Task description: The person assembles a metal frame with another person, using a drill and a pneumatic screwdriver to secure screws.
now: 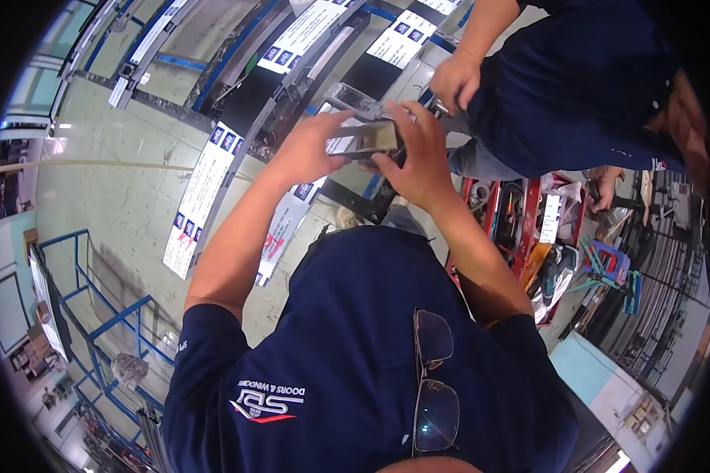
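Observation:
A small rectangular piece with a glossy grey face and dark edges (379, 139) is held up in front of my chest. My left hand (312, 150) grips its left end, thumb and fingers closed about it. On the other side my right hand (420, 158) has its fingers curled over the right end, thumb underneath. Just beyond the fingertips is a clear, shiny rectangular item (355, 101). Below both hands lie long profiles with white printed labels (203, 197).
A co-worker in a dark shirt (576, 87) stands close at the right, one hand (456, 81) near my right hand. Red tool trays (528, 229) with assorted tools sit on the right. At the left stands a blue metal frame (118, 319); dark profile frames (237, 102) extend ahead.

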